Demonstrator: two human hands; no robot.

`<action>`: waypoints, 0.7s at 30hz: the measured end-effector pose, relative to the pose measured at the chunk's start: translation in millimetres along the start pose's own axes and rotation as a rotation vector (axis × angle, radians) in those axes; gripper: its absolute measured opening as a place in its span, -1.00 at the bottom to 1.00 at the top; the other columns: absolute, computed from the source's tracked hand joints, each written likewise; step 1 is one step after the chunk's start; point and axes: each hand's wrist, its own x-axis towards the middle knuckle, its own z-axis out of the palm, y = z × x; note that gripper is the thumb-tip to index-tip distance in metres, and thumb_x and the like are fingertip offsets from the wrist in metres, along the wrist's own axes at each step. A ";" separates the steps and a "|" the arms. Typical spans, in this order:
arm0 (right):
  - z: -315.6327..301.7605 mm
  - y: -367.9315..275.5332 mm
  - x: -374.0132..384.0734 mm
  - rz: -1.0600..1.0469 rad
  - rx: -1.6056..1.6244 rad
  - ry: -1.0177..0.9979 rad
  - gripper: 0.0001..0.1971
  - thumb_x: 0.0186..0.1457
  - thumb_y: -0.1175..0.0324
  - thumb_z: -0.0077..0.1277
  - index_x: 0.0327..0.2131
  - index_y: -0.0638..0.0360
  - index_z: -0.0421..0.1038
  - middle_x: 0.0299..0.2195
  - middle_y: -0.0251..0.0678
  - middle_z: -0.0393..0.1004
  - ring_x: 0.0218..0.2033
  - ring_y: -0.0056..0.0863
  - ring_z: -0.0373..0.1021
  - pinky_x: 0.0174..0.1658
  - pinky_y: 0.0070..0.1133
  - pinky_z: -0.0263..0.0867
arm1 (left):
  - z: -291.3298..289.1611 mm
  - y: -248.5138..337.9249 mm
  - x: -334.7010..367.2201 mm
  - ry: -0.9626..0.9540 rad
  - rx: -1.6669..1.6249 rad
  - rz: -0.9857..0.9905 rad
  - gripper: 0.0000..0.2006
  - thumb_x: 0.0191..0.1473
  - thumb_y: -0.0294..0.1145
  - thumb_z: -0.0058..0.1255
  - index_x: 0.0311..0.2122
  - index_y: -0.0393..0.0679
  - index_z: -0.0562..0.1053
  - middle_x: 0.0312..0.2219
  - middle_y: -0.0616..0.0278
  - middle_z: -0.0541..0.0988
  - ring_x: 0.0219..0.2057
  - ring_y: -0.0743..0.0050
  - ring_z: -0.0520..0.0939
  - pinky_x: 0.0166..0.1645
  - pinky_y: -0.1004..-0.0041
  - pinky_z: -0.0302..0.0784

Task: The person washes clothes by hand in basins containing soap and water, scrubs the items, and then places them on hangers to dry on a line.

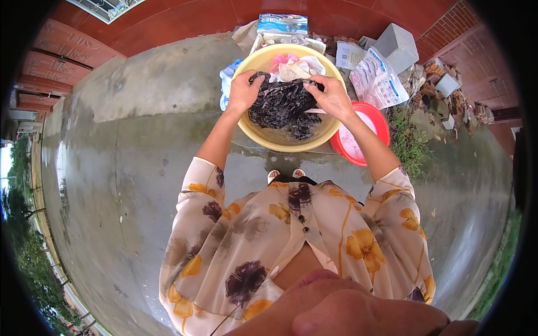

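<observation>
A wet black patterned garment [283, 106] hangs between my two hands over a large yellow basin [280, 147], its lower part down in the basin. My left hand [245, 89] pinches its upper left edge. On the other side my right hand [330, 96] grips the upper right edge, fingers closed on the cloth. White and pink clothes [297, 67] lie against the basin's far side, just beyond the garment. A thin pale strip shows beside my right hand; I cannot tell what it belongs to.
A red basin [385, 126] with whitish contents stands right of the yellow one. Light-blue cloth or plastic [226, 78] sits at the left. Behind are a blue box [283, 23], printed bags [380, 81], a grey block [395, 47] and rubble [443, 75]. Weeds [410, 143] grow at the right.
</observation>
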 end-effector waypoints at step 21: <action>68.3 48.7 -15.0 -0.288 -0.244 -0.168 -0.68 0.16 0.18 0.09 -0.09 0.13 0.53 0.15 -0.14 0.36 0.15 -0.02 0.27 0.19 -0.25 0.19 | 49.4 -34.8 -31.9 -0.330 0.724 -0.043 -0.27 0.20 0.17 -0.14 0.41 0.34 -0.04 0.41 -0.06 -0.15 0.40 -0.28 -0.12 0.31 -0.40 -0.15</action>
